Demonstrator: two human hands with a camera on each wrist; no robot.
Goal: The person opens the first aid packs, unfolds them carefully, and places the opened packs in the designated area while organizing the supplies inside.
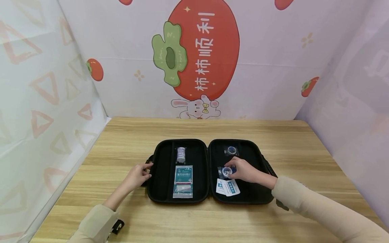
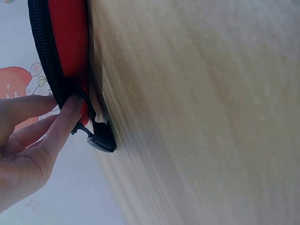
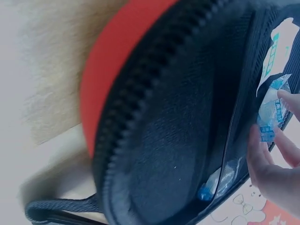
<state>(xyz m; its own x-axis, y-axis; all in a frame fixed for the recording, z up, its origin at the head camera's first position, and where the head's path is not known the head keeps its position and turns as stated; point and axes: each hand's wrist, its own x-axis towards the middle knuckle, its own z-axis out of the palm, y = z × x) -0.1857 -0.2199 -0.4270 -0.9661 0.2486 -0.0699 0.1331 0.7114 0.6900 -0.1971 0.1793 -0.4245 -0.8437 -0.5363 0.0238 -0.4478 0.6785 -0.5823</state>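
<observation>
A black-lined case (image 1: 161,172) with a red outer shell (image 2: 70,47) lies unfolded on the table. At its left rim is my left hand (image 1: 138,174), relaxed fingers touching the zipped edge beside a black strap. My right hand (image 1: 244,170) pinches a small round roll in a clear wrapper (image 1: 226,172) with blue print (image 3: 271,108), low over the right half. Another wrapped roll (image 1: 232,150) lies behind it. Two white-and-teal packets (image 1: 231,188) overlap nearer the front. In the left half are a white bottle in clear wrap (image 1: 181,155) and a teal-and-clear packet (image 1: 183,179).
The case stands on a wood-grain table (image 1: 188,222). A strap handle (image 3: 61,206) sticks out at the case's right side. Printed cloth (image 1: 121,67) hangs behind and at both sides. A small black item (image 1: 118,226) is by the left sleeve.
</observation>
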